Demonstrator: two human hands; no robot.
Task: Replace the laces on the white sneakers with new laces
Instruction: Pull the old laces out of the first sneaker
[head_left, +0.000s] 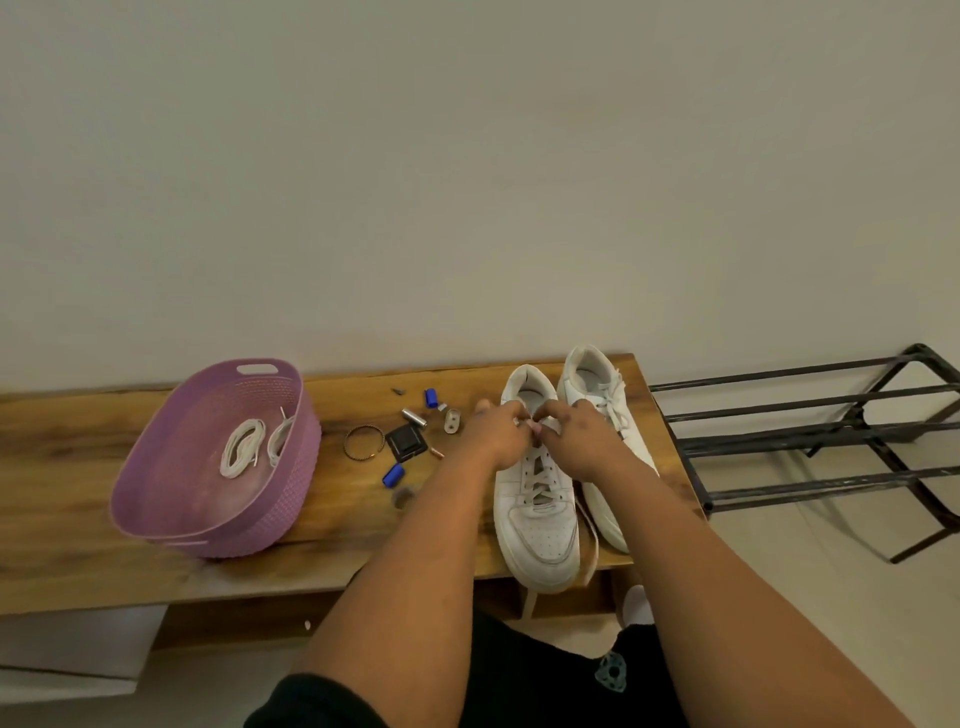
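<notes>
Two white sneakers stand side by side on the right end of a wooden bench (78, 467), toes toward me. The near left sneaker (535, 530) carries a worn greyish lace (540, 480) whose loose ends hang over the bench's front edge. My left hand (496, 434) and my right hand (584, 436) meet at the top eyelets of this sneaker, fingers pinched on its lace. The right sneaker (605, 395) is still laced, partly hidden behind my right hand. Two coiled white new laces (244, 447) lie inside a purple basket (171, 519) on the left.
Small items lie between basket and shoes: a beaded ring (363, 442), a black square piece (406, 441), blue caps (393, 475), a metal cylinder (414, 417). A black metal rack (810, 431) stands to the right of the bench. A plain wall rises behind.
</notes>
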